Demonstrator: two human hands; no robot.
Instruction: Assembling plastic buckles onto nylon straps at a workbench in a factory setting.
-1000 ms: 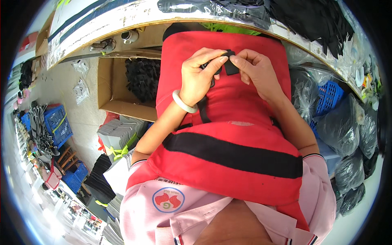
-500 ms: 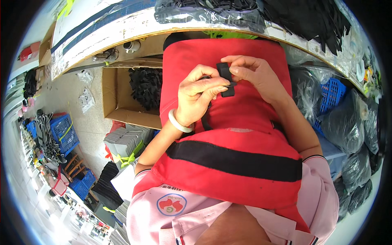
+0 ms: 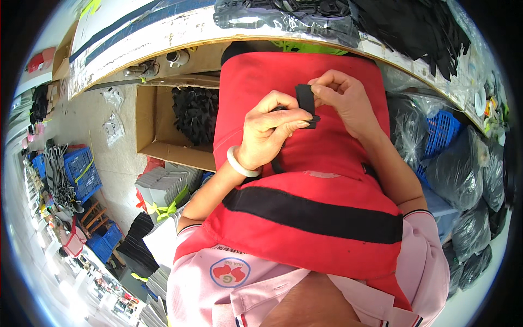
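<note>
Both hands are up over the lap, working one small black strap piece (image 3: 306,103) — looks like a short bit of webbing or a flat tab. The left hand (image 3: 269,131) has its thumb and fingers pressed together on the lower end of it, and the right hand (image 3: 344,101) pinches the upper end between thumb and fingertips, so the piece sits upright between the two, just above the red apron (image 3: 305,218) that covers the lap.

My guess on handling: light, thin, bendy but not floppy, probably a bit grippy like woven strap. Pinching it by the flat faces near each end seems the sensible hold — the middle would just fold.

Hard to tell whether there's a buckle or a second part in there; the left fingers cover the bottom of the strap piece, and something dark pokes out beside the thumb that I can't make out. A white bangle (image 3: 241,165) sits on the left wrist.

Left of the strap piece there's a cardboard box (image 3: 158,136) of black parts, and above it the workbench edge (image 3: 180,32) with more black pieces, cut off by the rim.
</note>
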